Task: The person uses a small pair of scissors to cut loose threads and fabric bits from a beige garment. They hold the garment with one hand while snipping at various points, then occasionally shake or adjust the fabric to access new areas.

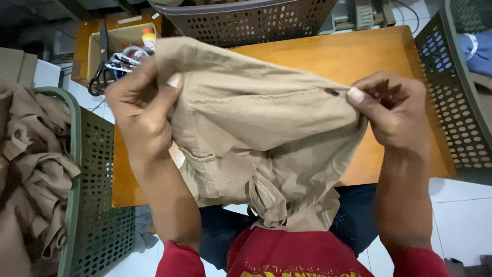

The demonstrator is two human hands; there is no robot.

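Observation:
I hold a beige garment (256, 133) stretched between both hands above an orange wooden table (348, 56). My left hand (138, 110) grips its left edge, thumb pressed on the cloth. My right hand (392, 110) pinches the right edge, next to a small dark buttonhole (332, 92). The rest of the garment hangs crumpled down toward my lap.
A green perforated basket (97, 205) at the left holds several more beige garments (31, 169). A dark basket (246, 20) stands at the table's far edge, another basket (451, 97) at the right. A cardboard box (115, 48) with black scissors (97, 79) sits far left.

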